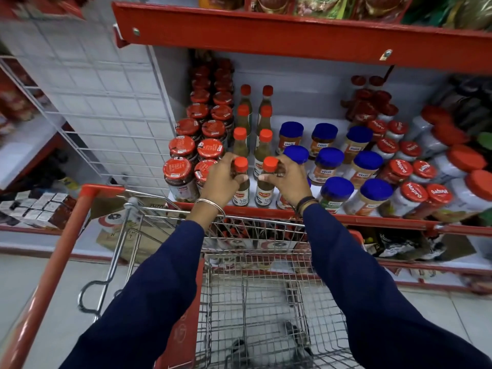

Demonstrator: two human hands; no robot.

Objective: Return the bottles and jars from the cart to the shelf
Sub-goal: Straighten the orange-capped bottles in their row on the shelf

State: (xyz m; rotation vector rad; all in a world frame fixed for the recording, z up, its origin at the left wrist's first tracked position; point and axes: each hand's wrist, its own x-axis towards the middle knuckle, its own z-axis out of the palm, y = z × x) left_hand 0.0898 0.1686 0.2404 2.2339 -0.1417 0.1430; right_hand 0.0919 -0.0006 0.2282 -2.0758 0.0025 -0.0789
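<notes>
Two green sauce bottles with orange-red caps stand side by side at the front edge of the shelf (pixel 346 218). My left hand (pixel 222 179) is wrapped around the neck of the left bottle (pixel 241 193). My right hand (pixel 288 181) grips the neck of the right bottle (pixel 263 191). Behind them run two rows of the same bottles (pixel 265 139). The wire cart (pixel 255 302) sits below my arms, and its basket shows no bottles or jars.
Red-lidded dark jars (pixel 183 151) fill the shelf left of the bottles. Blue-lidded jars (pixel 328 161) and red-lidded white jars (pixel 415 193) stand to the right. A red upper shelf (pixel 292 35) overhangs. The cart's red handle (pixel 61 249) runs at the left beside a white wire grid (pixel 106 102).
</notes>
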